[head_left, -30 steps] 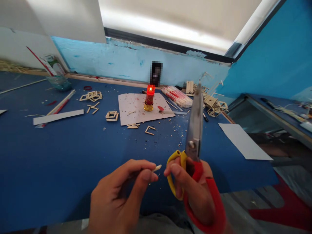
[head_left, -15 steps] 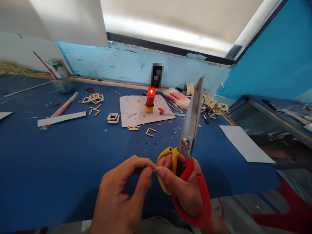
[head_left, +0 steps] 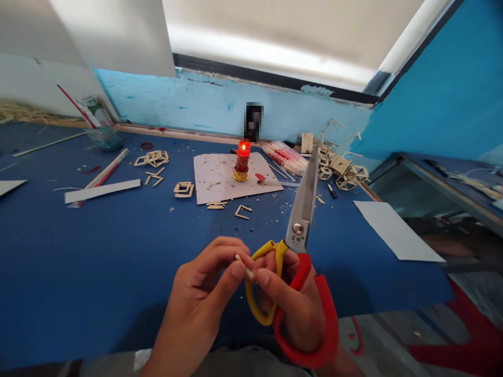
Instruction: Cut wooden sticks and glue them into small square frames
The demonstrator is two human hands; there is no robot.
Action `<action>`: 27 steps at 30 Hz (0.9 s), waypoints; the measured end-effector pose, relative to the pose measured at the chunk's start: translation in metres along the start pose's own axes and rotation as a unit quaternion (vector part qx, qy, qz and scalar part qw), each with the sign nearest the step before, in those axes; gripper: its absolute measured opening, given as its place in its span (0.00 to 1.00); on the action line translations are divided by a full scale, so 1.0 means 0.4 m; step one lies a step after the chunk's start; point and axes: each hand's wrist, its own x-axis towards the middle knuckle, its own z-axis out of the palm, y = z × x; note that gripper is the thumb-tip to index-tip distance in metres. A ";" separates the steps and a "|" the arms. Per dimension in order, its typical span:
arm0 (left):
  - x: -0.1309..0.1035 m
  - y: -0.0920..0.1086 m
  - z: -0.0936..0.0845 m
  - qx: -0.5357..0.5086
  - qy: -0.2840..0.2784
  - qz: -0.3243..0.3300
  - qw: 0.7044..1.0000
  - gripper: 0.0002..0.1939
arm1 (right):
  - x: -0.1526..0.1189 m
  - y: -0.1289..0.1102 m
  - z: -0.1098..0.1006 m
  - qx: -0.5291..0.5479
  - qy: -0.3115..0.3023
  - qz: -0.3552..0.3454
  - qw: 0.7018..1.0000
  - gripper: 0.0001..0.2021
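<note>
Between its thumb and index finger, my left hand (head_left: 204, 293) pinches a short pale wooden stick (head_left: 244, 266). My right hand (head_left: 301, 309) is wrapped round the red and yellow handles of a pair of scissors (head_left: 302, 214), whose blades are closed and point up and away. The right thumb tip lies close to the stick's near end; whether it touches is unclear. Beyond my hands, an L-shaped piece of joined sticks (head_left: 243, 211) and a small stick frame (head_left: 183, 189) lie on the blue table (head_left: 118, 262).
A lit red candle (head_left: 243, 157) stands on a speckled white sheet (head_left: 214, 183). Behind are packed sticks (head_left: 285, 157) and a heap of stick frames (head_left: 341, 166). A glass jar (head_left: 104, 137) is at the back left. White paper (head_left: 393, 230) lies at right.
The short stick now shows clearly between my left fingertips, which have turned and drawn slightly back from the right thumb. The scissors have dipped a little, their tip moving left and down.
</note>
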 end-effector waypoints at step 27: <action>-0.057 -0.011 0.036 0.107 0.063 0.071 0.990 0.11 | -0.015 -0.026 -0.036 0.126 -0.007 -0.055 0.990 0.11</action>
